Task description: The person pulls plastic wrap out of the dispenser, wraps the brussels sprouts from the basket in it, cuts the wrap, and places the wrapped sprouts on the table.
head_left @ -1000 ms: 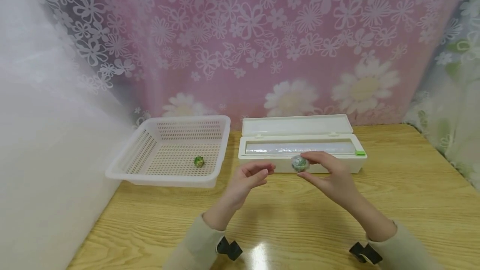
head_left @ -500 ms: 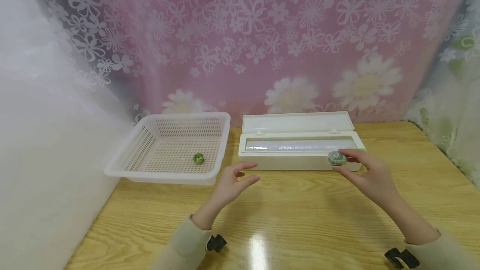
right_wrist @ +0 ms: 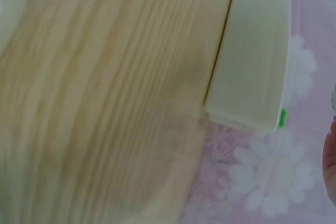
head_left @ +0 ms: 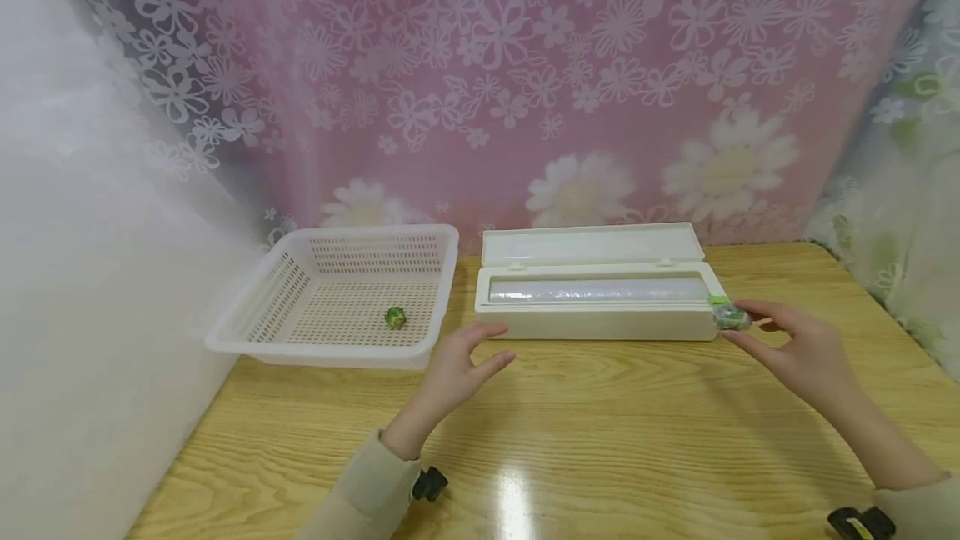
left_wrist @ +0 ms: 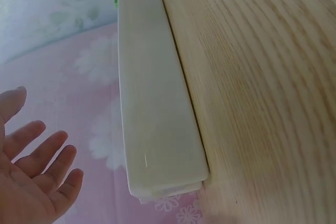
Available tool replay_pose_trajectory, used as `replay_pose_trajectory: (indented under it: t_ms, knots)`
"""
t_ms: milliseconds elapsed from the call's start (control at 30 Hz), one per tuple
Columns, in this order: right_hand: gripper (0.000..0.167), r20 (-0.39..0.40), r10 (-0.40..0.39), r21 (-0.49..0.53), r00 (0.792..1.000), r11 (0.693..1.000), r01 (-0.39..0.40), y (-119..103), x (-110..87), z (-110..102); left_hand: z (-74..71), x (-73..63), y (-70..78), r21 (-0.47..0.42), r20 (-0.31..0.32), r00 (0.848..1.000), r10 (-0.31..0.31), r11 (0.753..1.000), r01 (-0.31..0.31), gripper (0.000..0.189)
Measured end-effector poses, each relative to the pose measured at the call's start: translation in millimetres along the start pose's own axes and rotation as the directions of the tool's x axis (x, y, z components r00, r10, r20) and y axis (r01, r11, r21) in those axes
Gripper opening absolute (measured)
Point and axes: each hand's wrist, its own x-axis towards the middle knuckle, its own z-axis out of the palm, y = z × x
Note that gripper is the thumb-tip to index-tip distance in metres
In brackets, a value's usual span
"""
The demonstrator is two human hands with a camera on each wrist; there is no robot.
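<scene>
My right hand [head_left: 798,348] pinches a small green Brussels sprout wrapped in clear film [head_left: 731,317] between thumb and fingers, at the right end of the cling film box. That white box [head_left: 600,325] stands with its lid [head_left: 592,247] raised, and a roll of cling film [head_left: 600,289] lies inside. A green slider [head_left: 717,300] sits at the box's right end. Left of the box's front, my left hand [head_left: 457,369] is held above the table with fingers spread and nothing in them. In the left wrist view the left hand [left_wrist: 39,174] shows its parted fingers beside the box [left_wrist: 155,98].
A white perforated basket [head_left: 322,351] stands at the left, with one bare Brussels sprout [head_left: 395,317] on its floor. The wooden table [head_left: 600,440] reaches to a pink flowered curtain [head_left: 480,173] at the back. White cloth [head_left: 97,273] hangs along the left.
My right hand has carried the wrapped Brussels sprout rightward, from before the box to its right end. My left hand has moved slightly left, and its fingers have spread.
</scene>
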Motion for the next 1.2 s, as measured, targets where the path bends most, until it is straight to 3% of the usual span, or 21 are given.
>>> replay_pose_trajectory:
  t_ms: [67,133,367,600,833,1200]
  knots:
    - [0.049,0.032,0.045,-0.023,0.998,0.999,-0.044,20.2,-6.0,-0.7,0.4,-0.6,-0.9,0.046,0.006,1.000,0.013,0.999,-0.013,0.041]
    - [0.046,0.066,0.096,-0.063,0.993,0.994,-0.092,25.6,-7.1,-5.3,0.5,-1.4,-1.3,0.096,0.025,1.000,0.015,0.995,-0.017,0.045]
    - [0.037,0.208,0.235,-0.122,0.949,0.969,-0.213,-0.6,4.8,-29.5,1.7,-2.5,-1.5,0.261,0.115,0.993,0.020,0.964,-0.050,0.058]
    - [0.037,0.334,0.232,-0.253,0.914,0.956,-0.150,10.3,9.4,-36.7,4.3,-2.6,-4.2,0.300,0.103,0.993,0.056,0.950,-0.085,0.059]
    - [0.037,0.504,0.271,-0.296,0.820,0.946,-0.131,27.9,13.7,-29.8,4.7,-3.1,-6.3,0.311,0.097,0.993,0.060,0.946,-0.088,0.057]
    - [0.040,0.574,0.285,-0.302,0.767,0.945,-0.124,45.3,10.7,-20.9,4.8,-3.6,-8.1,0.328,0.109,0.993,0.053,0.941,-0.086,0.054]
